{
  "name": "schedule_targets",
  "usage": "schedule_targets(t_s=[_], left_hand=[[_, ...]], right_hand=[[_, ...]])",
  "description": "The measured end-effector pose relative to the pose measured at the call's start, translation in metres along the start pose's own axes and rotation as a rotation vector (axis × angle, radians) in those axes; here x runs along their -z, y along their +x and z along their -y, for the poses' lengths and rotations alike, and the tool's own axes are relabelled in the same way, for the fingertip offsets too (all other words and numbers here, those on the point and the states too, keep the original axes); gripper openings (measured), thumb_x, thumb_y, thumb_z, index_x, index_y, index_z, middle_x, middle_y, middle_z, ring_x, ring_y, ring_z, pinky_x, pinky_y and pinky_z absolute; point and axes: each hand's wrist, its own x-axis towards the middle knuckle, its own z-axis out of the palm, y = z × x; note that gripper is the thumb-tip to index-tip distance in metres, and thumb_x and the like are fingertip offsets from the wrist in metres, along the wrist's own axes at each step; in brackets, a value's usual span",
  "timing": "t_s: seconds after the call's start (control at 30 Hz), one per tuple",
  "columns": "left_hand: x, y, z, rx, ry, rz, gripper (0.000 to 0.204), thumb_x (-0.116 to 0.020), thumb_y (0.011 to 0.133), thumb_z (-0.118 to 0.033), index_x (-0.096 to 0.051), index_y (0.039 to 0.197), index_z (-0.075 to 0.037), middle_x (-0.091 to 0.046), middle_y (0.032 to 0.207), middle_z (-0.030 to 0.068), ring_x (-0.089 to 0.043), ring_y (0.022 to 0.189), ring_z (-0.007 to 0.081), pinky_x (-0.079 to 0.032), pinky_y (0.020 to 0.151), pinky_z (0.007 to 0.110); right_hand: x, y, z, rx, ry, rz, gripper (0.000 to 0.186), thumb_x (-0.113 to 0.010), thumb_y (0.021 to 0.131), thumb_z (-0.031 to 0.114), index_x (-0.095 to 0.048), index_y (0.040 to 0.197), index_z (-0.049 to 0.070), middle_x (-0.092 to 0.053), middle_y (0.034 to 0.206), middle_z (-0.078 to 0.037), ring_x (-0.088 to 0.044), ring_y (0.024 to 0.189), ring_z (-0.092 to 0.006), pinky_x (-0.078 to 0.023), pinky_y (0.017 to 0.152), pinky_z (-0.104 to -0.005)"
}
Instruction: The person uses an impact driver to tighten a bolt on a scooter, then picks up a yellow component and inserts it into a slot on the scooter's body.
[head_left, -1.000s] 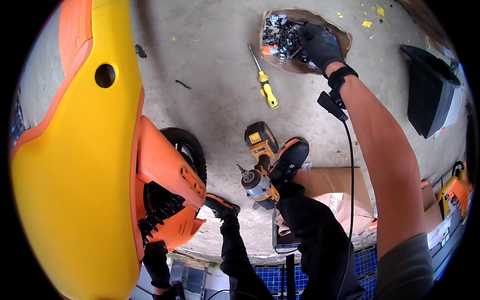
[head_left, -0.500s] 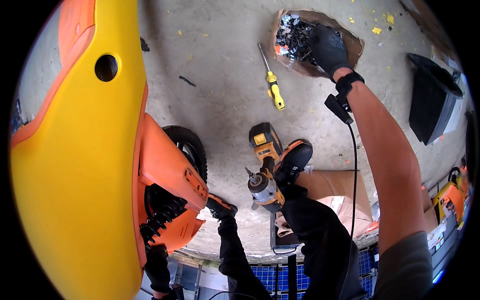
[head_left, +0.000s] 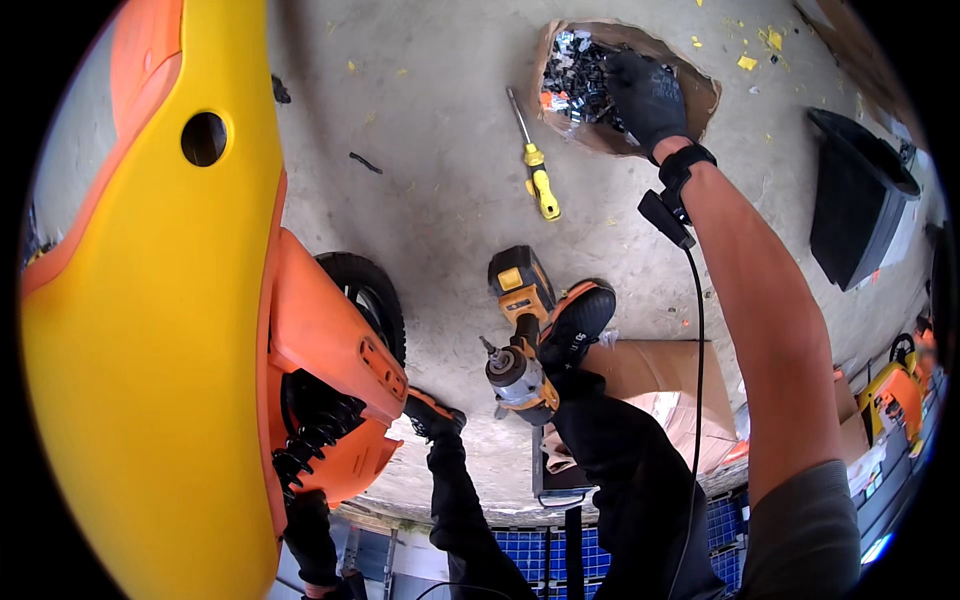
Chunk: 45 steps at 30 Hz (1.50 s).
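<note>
My right hand (head_left: 647,98), in a dark glove, reaches into an open cardboard box (head_left: 702,90) on the floor. Under it lies a heap of small black and silvery parts (head_left: 580,78). The fingers point down among them; their tips are hidden. My left hand (head_left: 312,535), also gloved, is at the lower left, beside the bottom end of a black coil-spring shock absorber (head_left: 305,450). Its fingers cannot be made out. The spring belongs to a vehicle with a large yellow body panel (head_left: 150,330) and orange plastic parts (head_left: 325,325).
A yellow-handled screwdriver (head_left: 538,180) lies left of the box. A cordless impact driver (head_left: 520,340) is by my shoe (head_left: 580,325). At the right stands a black bin (head_left: 858,200). A black tyre (head_left: 370,300) shows behind the orange panel. Flattened cardboard (head_left: 665,380) is beside my leg.
The whole view has shifted slightly, so things sit a little further left. My right hand has moved a little within the box, toward the heap of parts. My left hand stays by the spring.
</note>
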Motion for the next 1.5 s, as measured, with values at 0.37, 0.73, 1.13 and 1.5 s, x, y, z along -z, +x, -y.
schedule_targets(t_s=[0.37,0.73,1.13,1.5], left_hand=[[0.000,-0.003,-0.001,0.027,0.022,-0.029,0.009,-0.061,0.091,-0.005,-0.062,0.099,-0.004,-0.060,0.089,0.0007,-0.054,0.079,0.0106,-0.044,0.069,0.024],[0.006,-0.007,0.000,0.060,-0.120,0.010,0.010,-0.063,0.091,-0.008,-0.064,0.100,-0.005,-0.062,0.091,0.0000,-0.055,0.081,0.0098,-0.044,0.071,0.023],[0.007,0.000,0.001,-0.060,-0.097,0.047,0.012,-0.064,0.092,-0.016,-0.064,0.095,-0.004,-0.060,0.079,-0.0010,-0.051,0.068,0.0064,-0.039,0.059,0.021],[0.010,0.000,0.005,-0.161,0.003,0.061,0.011,-0.061,0.093,-0.013,-0.065,0.095,-0.003,-0.059,0.078,-0.0012,-0.051,0.068,0.0070,-0.039,0.060,0.022]], right_hand=[[-0.010,0.006,0.002,0.118,-0.226,-0.057,0.016,-0.059,0.087,0.019,-0.062,0.099,0.009,-0.066,0.097,-0.018,-0.065,0.089,-0.0371,-0.052,0.078,-0.0474],[0.070,-0.086,0.037,0.087,0.385,0.109,0.018,-0.050,0.096,0.006,-0.062,0.110,0.003,-0.055,0.070,-0.005,-0.054,0.061,-0.0108,-0.047,0.059,-0.0294],[0.095,-0.241,0.139,-0.322,0.769,0.373,0.013,-0.052,0.093,0.002,-0.060,0.103,0.001,-0.064,0.077,-0.010,-0.059,0.061,-0.0134,-0.050,0.060,-0.0292],[0.100,-0.256,0.145,-0.256,0.800,0.411,0.009,-0.056,0.087,0.002,-0.060,0.095,0.002,-0.067,0.080,-0.014,-0.065,0.069,-0.0262,-0.050,0.065,-0.0359]])
